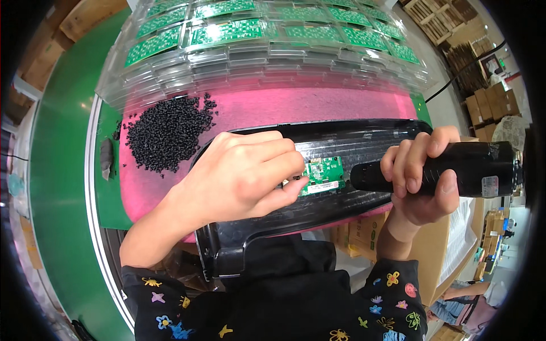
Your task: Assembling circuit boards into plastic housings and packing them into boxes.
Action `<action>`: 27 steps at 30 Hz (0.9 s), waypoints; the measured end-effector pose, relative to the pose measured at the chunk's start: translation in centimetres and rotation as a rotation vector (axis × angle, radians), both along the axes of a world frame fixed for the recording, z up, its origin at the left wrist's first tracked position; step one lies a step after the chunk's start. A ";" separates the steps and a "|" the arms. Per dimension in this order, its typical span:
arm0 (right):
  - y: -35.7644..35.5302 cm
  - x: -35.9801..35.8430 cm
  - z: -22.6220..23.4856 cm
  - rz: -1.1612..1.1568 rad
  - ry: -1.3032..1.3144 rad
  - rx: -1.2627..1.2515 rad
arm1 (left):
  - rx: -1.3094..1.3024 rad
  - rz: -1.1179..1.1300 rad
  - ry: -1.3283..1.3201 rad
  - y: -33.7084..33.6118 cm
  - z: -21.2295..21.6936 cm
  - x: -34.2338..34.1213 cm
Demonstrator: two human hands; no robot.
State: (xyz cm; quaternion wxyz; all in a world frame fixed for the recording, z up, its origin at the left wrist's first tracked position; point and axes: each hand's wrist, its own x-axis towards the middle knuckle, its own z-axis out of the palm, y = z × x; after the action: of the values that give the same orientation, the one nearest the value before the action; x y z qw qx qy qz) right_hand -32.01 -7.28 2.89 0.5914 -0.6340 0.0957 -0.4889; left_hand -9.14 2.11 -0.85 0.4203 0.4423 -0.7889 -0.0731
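A green circuit board lies inside a long black plastic housing. My left hand reaches over the housing, its fingers pinched together at the board's left end. Whatever sits between those fingertips is hidden. A black power screwdriver is gripped in my right hand. The tool lies nearly level, with its narrow end pointing left, close to the board's right edge.
A heap of small black screw-like pieces rests on the pink mat. Beyond it, stacked clear trays hold several green boards. A dark object lies at the left. Cardboard boxes and another person are at the right.
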 end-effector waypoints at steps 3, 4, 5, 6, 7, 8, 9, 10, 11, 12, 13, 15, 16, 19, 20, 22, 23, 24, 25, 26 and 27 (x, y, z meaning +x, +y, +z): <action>0.1 0.1 -0.1 -0.001 0.041 0.028 | 0.031 0.007 -0.031 0.1 0.3 0.1; 0.0 0.1 -0.2 0.000 0.040 0.030 | 0.038 0.008 -0.057 0.1 0.4 0.2; -0.2 0.2 -0.2 0.021 0.037 0.019 | 0.040 0.009 -0.057 0.1 0.3 0.2; -0.4 0.2 -0.2 0.042 0.033 0.009 | 0.042 0.006 -0.062 0.1 0.1 0.2; -0.8 0.3 -0.3 0.043 0.034 0.010 | 0.045 0.003 -0.068 0.0 -0.1 0.3; -1.3 0.2 -0.4 0.170 0.014 -0.020 | 0.045 0.000 -0.066 0.0 -0.1 0.2; -1.9 0.1 -0.5 0.296 -0.005 -0.051 | 0.046 -0.008 -0.067 -0.1 0.0 0.2; -2.4 0.2 -0.4 0.292 -0.002 -0.051 | 0.046 -0.016 -0.067 -0.2 0.0 0.1; -2.9 0.4 -0.3 0.396 -0.011 -0.069 | 0.047 -0.014 -0.068 -0.2 0.0 0.1; -3.2 0.5 -0.2 0.499 -0.020 -0.089 | 0.046 -0.015 -0.070 -0.2 0.0 0.2; -3.0 0.5 -0.2 0.499 -0.021 -0.090 | 0.044 -0.017 -0.073 -0.2 0.0 0.2; -2.3 0.8 -0.2 0.410 0.007 0.010 | 0.057 -0.016 -0.066 0.0 -0.2 0.3; -2.0 0.8 -0.3 0.366 0.020 0.059 | 0.069 -0.018 -0.058 0.1 -0.2 0.3; -0.9 1.0 0.1 0.264 0.056 0.023 | 0.102 -0.016 -0.069 0.1 -0.2 0.6; -0.5 1.0 0.3 0.184 0.069 -0.005 | 0.100 -0.016 -0.071 0.1 -0.2 0.5; -0.4 0.9 0.8 0.241 -0.100 -0.039 | 0.149 -0.010 -0.081 0.1 -0.2 0.4; 0.0 1.2 1.4 0.250 -0.197 -0.014 | 0.152 -0.007 -0.083 0.2 -0.2 0.4; 0.5 1.6 1.9 0.259 -0.293 0.013 | 0.168 -0.027 -0.055 0.2 -0.1 0.5; 0.9 2.0 2.4 0.276 -0.335 0.023 | 0.184 -0.048 -0.027 0.3 0.0 0.5; 1.3 2.3 2.9 0.286 -0.375 0.025 | 0.181 -0.052 -0.030 0.2 0.1 0.4; 1.5 2.7 3.0 0.304 -0.414 0.015 | 0.145 -0.092 0.048 0.0 0.3 0.2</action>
State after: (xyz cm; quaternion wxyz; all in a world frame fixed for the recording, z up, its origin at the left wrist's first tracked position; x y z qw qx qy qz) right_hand -29.32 -5.75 5.94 0.6698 -0.5233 -0.1204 -0.5129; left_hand -8.90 2.16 -0.57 0.4022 0.4330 -0.7907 -0.1595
